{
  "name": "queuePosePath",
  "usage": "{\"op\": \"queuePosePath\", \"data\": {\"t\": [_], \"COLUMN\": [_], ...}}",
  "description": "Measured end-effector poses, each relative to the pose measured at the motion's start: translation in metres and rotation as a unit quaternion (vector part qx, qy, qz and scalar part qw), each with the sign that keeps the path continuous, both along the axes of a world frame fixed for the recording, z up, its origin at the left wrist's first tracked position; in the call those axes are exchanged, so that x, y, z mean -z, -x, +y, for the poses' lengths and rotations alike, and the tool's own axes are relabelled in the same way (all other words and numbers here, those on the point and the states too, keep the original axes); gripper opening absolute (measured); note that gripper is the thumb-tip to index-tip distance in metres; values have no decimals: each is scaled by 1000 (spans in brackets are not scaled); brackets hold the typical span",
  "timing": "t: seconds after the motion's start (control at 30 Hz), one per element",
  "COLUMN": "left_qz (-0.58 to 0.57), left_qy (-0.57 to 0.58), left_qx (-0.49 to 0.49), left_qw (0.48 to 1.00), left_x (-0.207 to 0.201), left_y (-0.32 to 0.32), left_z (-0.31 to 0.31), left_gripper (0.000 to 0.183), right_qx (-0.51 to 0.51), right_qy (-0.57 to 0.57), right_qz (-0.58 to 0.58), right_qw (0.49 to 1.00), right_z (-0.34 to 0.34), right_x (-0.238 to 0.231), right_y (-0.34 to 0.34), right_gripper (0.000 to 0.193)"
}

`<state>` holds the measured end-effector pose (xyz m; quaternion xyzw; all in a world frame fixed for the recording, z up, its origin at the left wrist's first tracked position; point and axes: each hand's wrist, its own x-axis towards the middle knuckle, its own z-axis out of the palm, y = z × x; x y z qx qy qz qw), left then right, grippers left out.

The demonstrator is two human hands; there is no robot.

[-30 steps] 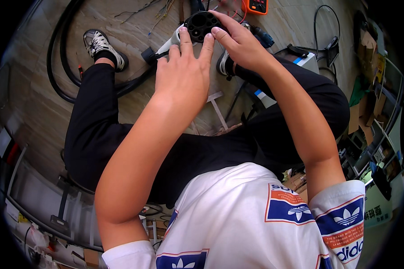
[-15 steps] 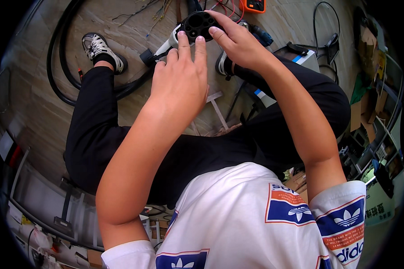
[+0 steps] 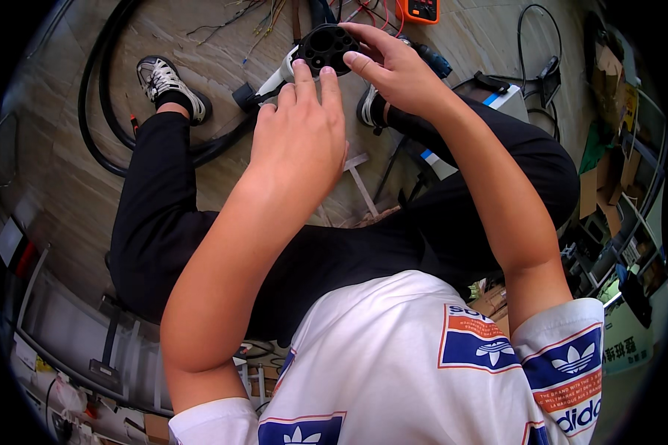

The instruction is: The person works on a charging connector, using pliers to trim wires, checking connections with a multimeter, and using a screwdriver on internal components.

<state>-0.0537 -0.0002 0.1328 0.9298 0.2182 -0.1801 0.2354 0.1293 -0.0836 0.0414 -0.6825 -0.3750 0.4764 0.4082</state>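
An electric-car charging plug point(image 3: 327, 49) is held up at the top of the view. Its round black face has several holes and points up toward me; its body is white. My left hand point(image 3: 298, 126) supports it from the near side, two fingertips against the lower rim and the other fingers bent along the white body. My right hand point(image 3: 393, 70) grips the right side, thumb on the near rim and fingers at the far edge. The undersides of both grips are hidden.
A thick black cable point(image 3: 89, 96) loops over the floor at the left near a shoe point(image 3: 172, 87). Loose thin wires point(image 3: 263, 18), an orange multimeter point(image 3: 420, 10) and a blue power tool point(image 3: 432, 59) lie around the plug. A white box point(image 3: 506, 104) stands by my right leg.
The plug has shifted slightly nearer to me, and its face is tilted a little differently. Both hands have moved slightly with it and keep their hold.
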Motion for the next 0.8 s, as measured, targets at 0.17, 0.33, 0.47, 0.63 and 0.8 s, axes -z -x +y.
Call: {"op": "queuePosePath", "data": {"t": [0.17, 0.33, 0.47, 0.63, 0.8], "left_qz": [-8, 9, 12, 12, 10], "left_qy": [-9, -13, -14, -15, -11], "left_qx": [4, 8, 8, 8, 2], "left_qw": [1000, 1000, 1000, 1000, 1000], "left_x": [0, -2, -2, -3, -3], "left_y": [0, -2, -2, -3, -3], "left_z": [-1, 0, 0, 0, 0], "left_gripper": [84, 84, 84, 84, 85], "right_qx": [-6, -17, -18, -11, -45], "right_qy": [-14, -29, -18, -34, 16], "right_qz": [-11, -46, -66, -63, -34], "right_qw": [1000, 998, 998, 997, 998], "right_z": [-3, -5, -5, -4, -2], "right_x": [10, 14, 13, 13, 3], "right_y": [-3, -1, -1, 0, -2], "right_gripper": [56, 62, 65, 65, 63]}}
